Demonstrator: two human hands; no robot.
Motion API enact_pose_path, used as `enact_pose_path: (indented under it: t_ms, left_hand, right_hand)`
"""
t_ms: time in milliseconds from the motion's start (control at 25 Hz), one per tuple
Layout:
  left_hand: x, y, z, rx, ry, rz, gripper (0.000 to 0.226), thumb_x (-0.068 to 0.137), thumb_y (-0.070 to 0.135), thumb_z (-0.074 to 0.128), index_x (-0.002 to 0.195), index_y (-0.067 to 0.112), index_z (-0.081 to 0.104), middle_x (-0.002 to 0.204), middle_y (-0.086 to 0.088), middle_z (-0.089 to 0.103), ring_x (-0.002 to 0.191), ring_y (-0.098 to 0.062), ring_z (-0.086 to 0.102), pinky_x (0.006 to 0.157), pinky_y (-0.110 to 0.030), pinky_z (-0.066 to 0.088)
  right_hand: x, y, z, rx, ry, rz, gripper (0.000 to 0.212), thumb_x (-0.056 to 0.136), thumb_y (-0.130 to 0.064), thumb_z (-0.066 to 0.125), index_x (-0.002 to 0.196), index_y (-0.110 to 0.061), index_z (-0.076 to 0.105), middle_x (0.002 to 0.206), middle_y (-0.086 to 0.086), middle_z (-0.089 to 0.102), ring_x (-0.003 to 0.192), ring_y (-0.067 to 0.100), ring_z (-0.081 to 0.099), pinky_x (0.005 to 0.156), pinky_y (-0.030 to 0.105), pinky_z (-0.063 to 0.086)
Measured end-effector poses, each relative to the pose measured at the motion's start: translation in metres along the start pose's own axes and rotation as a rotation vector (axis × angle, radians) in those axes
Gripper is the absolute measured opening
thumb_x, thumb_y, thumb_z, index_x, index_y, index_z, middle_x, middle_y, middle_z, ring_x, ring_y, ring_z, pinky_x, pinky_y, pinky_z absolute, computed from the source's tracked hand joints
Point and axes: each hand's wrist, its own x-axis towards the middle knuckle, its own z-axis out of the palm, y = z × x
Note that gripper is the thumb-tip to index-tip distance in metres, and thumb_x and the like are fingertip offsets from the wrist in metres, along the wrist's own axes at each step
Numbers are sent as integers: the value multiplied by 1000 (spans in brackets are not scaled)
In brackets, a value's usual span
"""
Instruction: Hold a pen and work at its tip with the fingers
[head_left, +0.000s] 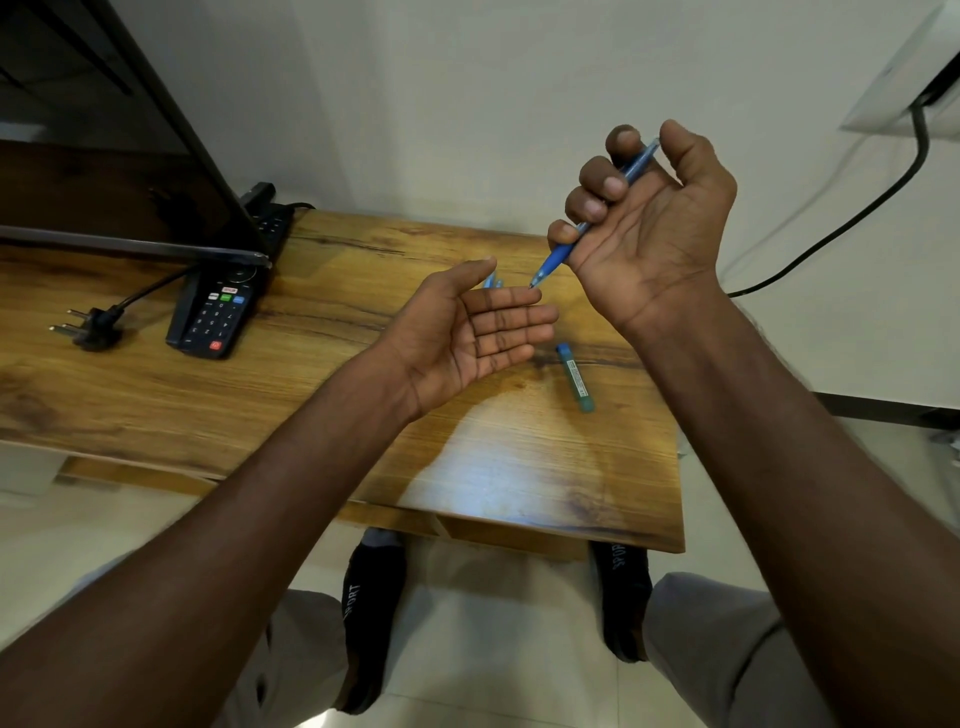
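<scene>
My right hand (652, 228) is raised above the wooden table (363, 395), palm towards me, with its fingers curled round a blue pen (556, 262) whose tip points down and left. The tip sits just above the fingertips of my left hand (467, 332), which is held palm up with straight fingers and holds nothing. A small blue piece (492, 282) shows behind my left thumb, mostly hidden. On the table right of my left hand lies a blue-green tube with a label (575, 376).
A black remote control (215, 317) lies under the corner of a tilted dark screen (104, 156) at the left. A black plug (91, 327) with its cord lies further left. A black cable (857, 213) runs along the wall at right. My feet show below the table's edge.
</scene>
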Motion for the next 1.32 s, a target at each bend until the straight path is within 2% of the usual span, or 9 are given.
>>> enact_pose_path:
  t_ms: [440, 560, 680, 840, 1080, 1240, 1320]
  left_hand:
    - [-2, 1, 1, -2, 2, 4, 51, 106, 44, 47, 124, 2, 71, 120, -20, 77, 114, -29, 74, 101, -36, 55]
    - [-1, 1, 0, -6, 0, 5, 52, 106, 44, 47, 124, 2, 71, 120, -20, 76, 114, -30, 74, 100, -36, 55]
    - [-1, 1, 0, -4, -3, 3, 52, 106, 44, 47, 123, 2, 71, 120, -20, 77, 112, -29, 75, 99, -35, 55]
    - [0, 1, 1, -1, -2, 6, 50, 106, 44, 48, 120, 2, 72, 119, -20, 77, 107, -28, 77, 97, -35, 57]
    - [-1, 2, 1, -2, 3, 6, 50, 106, 44, 48, 118, 3, 73, 118, -20, 77, 103, -27, 78, 97, -35, 56]
    - [-1, 1, 2, 3, 2, 10, 50, 106, 44, 48, 118, 2, 73, 118, -20, 77, 108, -28, 77, 98, -36, 56]
    - [-1, 1, 2, 2, 1, 10, 50, 106, 44, 48, 118, 3, 73, 119, -20, 77, 106, -27, 77, 97, -36, 56]
  right_hand:
    - [3, 1, -2, 79, 41, -3, 35, 100, -35, 31, 74, -19, 48, 65, -3, 31, 56, 16, 31, 60, 31, 29]
    - [3, 0, -3, 94, 46, 1, 37, 101, -38, 31, 77, -17, 50, 66, -2, 32, 57, 16, 32, 60, 31, 29]
    - [5, 2, -4, 77, 106, 2, 39, 103, -40, 31, 81, -16, 53, 64, -2, 35, 55, 15, 34, 59, 30, 29]
    - [7, 1, -5, 85, 170, -6, 35, 102, -33, 32, 77, -18, 51, 62, -3, 34, 54, 16, 32, 58, 30, 29]
    - [6, 1, -5, 89, 160, -7, 36, 104, -39, 34, 81, -18, 53, 62, -3, 34, 54, 15, 32, 58, 29, 29]
    - [5, -1, -2, 46, 131, -39, 29, 103, -34, 36, 81, -20, 50, 64, -3, 32, 54, 15, 32, 57, 29, 30]
    - [5, 0, -2, 55, 114, -35, 31, 104, -37, 37, 82, -20, 51, 65, -3, 33, 55, 15, 32, 57, 28, 31]
